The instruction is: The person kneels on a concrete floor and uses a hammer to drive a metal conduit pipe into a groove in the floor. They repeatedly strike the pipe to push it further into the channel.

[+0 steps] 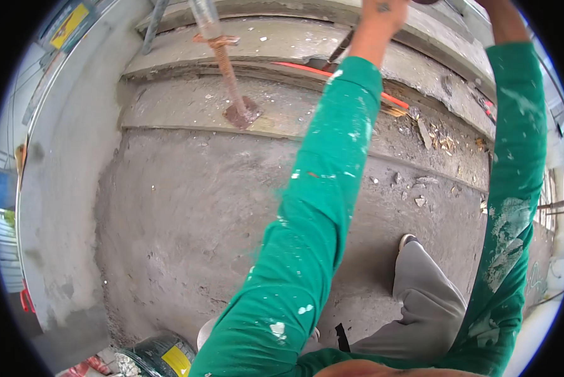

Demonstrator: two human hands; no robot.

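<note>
Closest to the camera, at the lower edge, lay a dark green round container with a yellow label (165,357), and beside it the person's grey trouser leg (429,308) ended in a shoe on the rough concrete floor (187,207). From there both arms in green, paint-spotted sleeves (319,207) reached upward and away. The left hand (382,14) was raised at the top edge of the view, just above a grey concrete ledge (282,47); only its wrist and back were seen, so I cannot tell if the fingers were open or closed, or what they touched. The right hand was out of the view past the top edge, only the forearm (505,22) showed. Under the arms, an orange strip (307,69) ran along the step, near wood chips and small debris (436,138). Farther left, a rusty threaded rod (228,72) stood tilted on a rusty base plate (242,115) on the step, well apart from both hands.
</note>
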